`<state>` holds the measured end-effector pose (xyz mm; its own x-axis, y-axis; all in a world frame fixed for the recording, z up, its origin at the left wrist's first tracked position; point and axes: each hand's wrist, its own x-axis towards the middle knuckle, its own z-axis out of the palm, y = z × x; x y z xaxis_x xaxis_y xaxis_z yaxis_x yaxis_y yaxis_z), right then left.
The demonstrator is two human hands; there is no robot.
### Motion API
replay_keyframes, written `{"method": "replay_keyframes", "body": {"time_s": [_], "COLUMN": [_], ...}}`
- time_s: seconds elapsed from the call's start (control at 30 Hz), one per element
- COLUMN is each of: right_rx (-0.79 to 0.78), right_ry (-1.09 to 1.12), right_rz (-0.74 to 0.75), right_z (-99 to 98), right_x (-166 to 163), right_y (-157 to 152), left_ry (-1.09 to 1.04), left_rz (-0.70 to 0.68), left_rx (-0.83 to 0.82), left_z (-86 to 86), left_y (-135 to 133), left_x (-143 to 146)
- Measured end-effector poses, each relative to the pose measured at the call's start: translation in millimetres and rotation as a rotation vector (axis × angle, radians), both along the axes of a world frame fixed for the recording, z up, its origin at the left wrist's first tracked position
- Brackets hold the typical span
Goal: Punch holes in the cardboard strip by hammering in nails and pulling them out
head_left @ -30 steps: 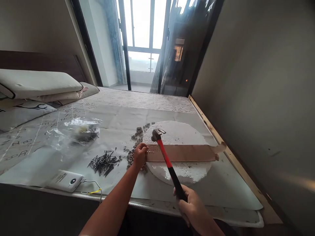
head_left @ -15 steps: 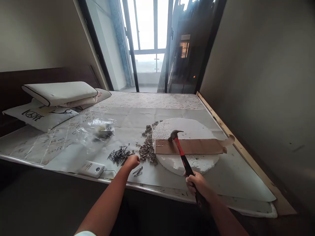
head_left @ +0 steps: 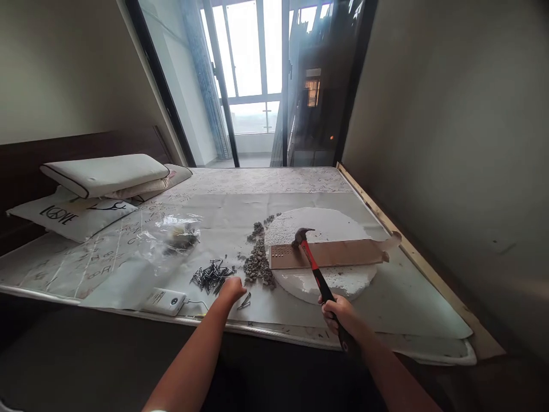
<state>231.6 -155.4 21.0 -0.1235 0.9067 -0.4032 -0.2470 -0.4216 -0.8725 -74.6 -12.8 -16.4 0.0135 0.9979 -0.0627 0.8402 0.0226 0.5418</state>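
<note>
The right hand point(head_left: 338, 315) wraps the hammer point(head_left: 317, 273), whose head is over the brown strip point(head_left: 347, 253). By the near edge of the mattress point(head_left: 266, 180), the left hand point(head_left: 233, 289) curls beside the nails point(head_left: 210, 276); its grip cannot be told.

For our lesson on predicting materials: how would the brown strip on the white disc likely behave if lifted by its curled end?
The brown strip may sag or tear first at its curled end, which looks thin and ragged. Its flat, straight-edged middle is probably stiffer. The opposite end might resist lifting if the pale dots there are fastenings, which I cannot confirm.
</note>
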Motion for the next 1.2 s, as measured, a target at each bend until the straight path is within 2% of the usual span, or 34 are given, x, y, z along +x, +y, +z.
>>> {"method": "replay_keyframes", "body": {"time_s": [0.07, 0.17, 0.3, 0.4, 0.53, 0.73, 1.2], "right_rx": [0.001, -0.002, -0.005, -0.007, -0.002, -0.021, -0.140], "right_ry": [-0.005, -0.016, -0.042, -0.067, -0.098, -0.118, -0.066], "right_rz": [-0.006, -0.010, -0.007, -0.008, 0.016, 0.060, 0.156], "right_z": [0.2, 1.9, 6.3, 9.0, 9.1, 7.4, 13.3], "right_x": [0, -1, -1, -2, 1, 7, 17], "right_y": [1, 3, 5, 7, 8, 8, 10], "left_ry": [-0.038, -0.327, -0.778, -0.904, -0.822, -0.600, -0.402], "left_rz": [0.041, 0.080, 0.041, -0.018, -0.109, -0.171, -0.190], "left_rx": [0.029, 0.103, 0.099, 0.064, 0.187, 0.314, 0.330], "left_z": [8.5, 19.7, 28.9, 33.4, 36.1, 35.4, 22.0], "left_y": [5, 12, 16, 20, 30, 43, 56], "left_x": [3, 16, 52, 82, 112, 134, 142]}}
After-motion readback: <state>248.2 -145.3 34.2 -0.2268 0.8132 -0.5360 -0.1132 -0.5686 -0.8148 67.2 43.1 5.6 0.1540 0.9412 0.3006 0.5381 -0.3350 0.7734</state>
